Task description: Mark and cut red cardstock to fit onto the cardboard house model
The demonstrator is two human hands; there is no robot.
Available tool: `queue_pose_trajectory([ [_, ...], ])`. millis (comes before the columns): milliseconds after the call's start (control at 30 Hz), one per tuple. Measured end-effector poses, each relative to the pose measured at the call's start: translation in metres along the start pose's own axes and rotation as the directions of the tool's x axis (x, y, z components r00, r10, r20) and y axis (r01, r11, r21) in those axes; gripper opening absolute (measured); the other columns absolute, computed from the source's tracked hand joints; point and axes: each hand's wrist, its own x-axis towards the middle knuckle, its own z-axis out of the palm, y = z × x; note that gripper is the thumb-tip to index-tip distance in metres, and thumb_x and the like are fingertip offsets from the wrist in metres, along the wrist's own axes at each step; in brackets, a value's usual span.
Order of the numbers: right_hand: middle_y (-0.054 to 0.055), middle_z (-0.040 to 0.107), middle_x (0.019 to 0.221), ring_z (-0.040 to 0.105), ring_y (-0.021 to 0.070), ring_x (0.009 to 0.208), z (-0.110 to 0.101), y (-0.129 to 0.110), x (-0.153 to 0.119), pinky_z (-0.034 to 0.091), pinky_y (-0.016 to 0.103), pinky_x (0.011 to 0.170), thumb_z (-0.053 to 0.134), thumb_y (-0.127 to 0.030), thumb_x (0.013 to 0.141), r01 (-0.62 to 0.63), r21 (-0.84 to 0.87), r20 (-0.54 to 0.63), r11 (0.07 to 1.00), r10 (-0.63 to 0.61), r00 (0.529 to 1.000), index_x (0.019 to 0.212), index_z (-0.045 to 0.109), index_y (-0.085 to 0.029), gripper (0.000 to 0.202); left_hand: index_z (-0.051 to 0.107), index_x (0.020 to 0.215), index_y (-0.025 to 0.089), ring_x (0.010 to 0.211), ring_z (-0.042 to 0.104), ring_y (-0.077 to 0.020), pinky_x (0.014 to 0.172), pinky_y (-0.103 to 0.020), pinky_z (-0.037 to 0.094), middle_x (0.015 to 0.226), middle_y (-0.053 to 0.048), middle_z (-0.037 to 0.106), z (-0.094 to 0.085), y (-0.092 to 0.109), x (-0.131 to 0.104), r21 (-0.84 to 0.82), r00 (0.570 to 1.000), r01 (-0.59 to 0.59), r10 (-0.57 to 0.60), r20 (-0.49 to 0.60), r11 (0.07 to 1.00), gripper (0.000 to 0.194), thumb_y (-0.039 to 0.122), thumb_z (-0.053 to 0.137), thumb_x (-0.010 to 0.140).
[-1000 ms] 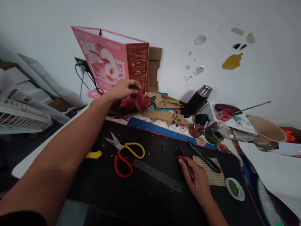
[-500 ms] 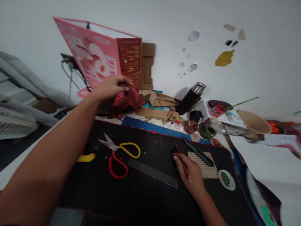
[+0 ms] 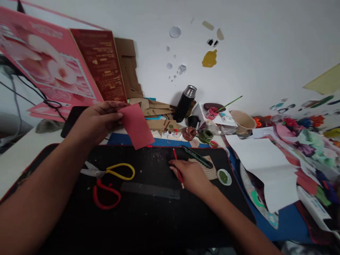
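Observation:
Pinched in my left hand (image 3: 102, 118) is a small rectangular piece of pink-red paper (image 3: 138, 126), raised above the far edge of the black mat (image 3: 148, 226). My right hand (image 3: 191, 177) rests on the mat with a red pencil (image 3: 179, 169) in its fingers, the tip pointing away from me. Beyond that hand, a dark green utility knife (image 3: 198, 157) lies across a ridged piece of cardboard (image 3: 209, 170). Scissors (image 3: 106, 174) with one yellow and one red handle lie spread on the mat, below my left hand. A clear ruler (image 3: 151, 190) lies between the scissors and my right hand.
A large pink box (image 3: 53, 60) stands at the back left. Against the wall are a black thermos (image 3: 185, 104), cardboard scraps (image 3: 156, 108) and paint pots (image 3: 190, 133). A small dish of green paint (image 3: 224, 177) sits at the mat's right, beside white paper (image 3: 265, 166).
My left hand has brought the pink-red paper away from the pile by the box, toward the mat. The view has turned right. My right hand keeps the pencil on the mat.

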Motion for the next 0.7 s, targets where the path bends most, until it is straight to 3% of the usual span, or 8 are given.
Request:
queue_pose_trajectory([
  [100, 0.016, 0.083, 0.123, 0.083, 0.0293, 0.100, -0.012, 0.010, 0.010, 0.063, 0.038, 0.085, 0.057, -0.018, 0.107, 0.007, -0.103, 0.023, 0.995, -0.004, 1.000, 0.144, 0.069, -0.016, 0.039, 0.076, 0.095, 0.018, 0.068, 0.073, -0.0168, 0.061, -0.026, 0.066, 0.077, -0.002, 0.075, -0.001, 0.000, -0.002, 0.008, 1.000, 0.021, -0.021, -0.012, 1.000, 0.034, 0.001, 0.078, 0.066],
  [200, 0.019, 0.083, 0.116, 0.082, 0.0309, 0.087, -0.023, 0.016, 0.014, 0.061, 0.038, 0.073, 0.060, -0.006, 0.095, 0.035, -0.204, 0.101, 0.978, -0.014, 0.995, 0.148, 0.068, -0.012, 0.053, 0.075, 0.100, 0.019, 0.060, 0.071, -0.0159, 0.050, -0.023, 0.061, 0.074, 0.001, 0.074, -0.010, 0.003, -0.003, 0.028, 1.000, 0.025, -0.025, 0.001, 0.999, 0.037, 0.004, 0.079, 0.067],
  [300, 0.016, 0.084, 0.114, 0.082, 0.0292, 0.086, -0.030, 0.009, 0.014, 0.060, 0.037, 0.072, 0.057, -0.011, 0.101, 0.056, -0.174, 0.121, 0.983, -0.035, 0.992, 0.143, 0.071, -0.014, 0.045, 0.073, 0.108, 0.020, 0.054, 0.068, -0.0165, 0.038, -0.021, 0.053, 0.074, 0.001, 0.073, -0.024, 0.005, -0.004, 0.084, 0.999, 0.034, -0.033, -0.014, 0.996, 0.042, 0.011, 0.082, 0.068],
  [400, 0.014, 0.083, 0.121, 0.082, 0.0282, 0.097, -0.031, -0.014, 0.016, 0.061, 0.037, 0.081, 0.055, -0.024, 0.109, 0.096, -0.016, 0.090, 0.995, -0.095, 0.991, 0.137, 0.073, -0.017, 0.034, 0.073, 0.112, 0.020, 0.056, 0.070, -0.0186, 0.040, -0.026, 0.057, 0.080, -0.001, 0.075, -0.036, 0.006, -0.006, 0.096, 0.999, 0.039, -0.036, -0.032, 0.995, 0.045, 0.015, 0.083, 0.068],
  [500, 0.013, 0.084, 0.111, 0.081, 0.0266, 0.092, -0.026, -0.049, 0.029, 0.061, 0.036, 0.080, 0.058, -0.030, 0.111, 0.154, 0.037, 0.107, 0.987, -0.157, 0.982, 0.134, 0.074, -0.017, 0.031, 0.071, 0.106, 0.019, 0.058, 0.070, -0.0187, 0.042, -0.028, 0.060, 0.083, -0.001, 0.075, -0.042, 0.005, -0.007, 0.035, 0.999, 0.024, -0.023, -0.045, 0.999, 0.043, 0.012, 0.083, 0.065],
  [600, 0.012, 0.083, 0.106, 0.079, 0.0265, 0.091, -0.018, -0.088, 0.050, 0.060, 0.035, 0.077, 0.065, -0.038, 0.109, 0.221, 0.028, 0.172, 0.975, -0.223, 0.960, 0.135, 0.072, -0.015, 0.035, 0.071, 0.102, 0.017, 0.056, 0.068, -0.0171, 0.044, -0.028, 0.061, 0.080, 0.000, 0.073, -0.044, 0.003, -0.008, -0.008, 0.999, 0.015, -0.015, -0.047, 1.000, 0.040, 0.010, 0.083, 0.064],
  [700, 0.013, 0.080, 0.114, 0.077, 0.0285, 0.097, -0.007, -0.120, 0.071, 0.060, 0.037, 0.078, 0.069, -0.052, 0.106, 0.293, 0.003, 0.231, 0.956, -0.285, 0.930, 0.140, 0.067, -0.016, 0.050, 0.073, 0.100, 0.015, 0.052, 0.067, -0.0177, 0.042, -0.032, 0.062, 0.075, 0.000, 0.072, -0.049, 0.001, -0.008, -0.036, 0.998, -0.007, 0.005, -0.064, 0.999, 0.041, 0.008, 0.083, 0.061],
])
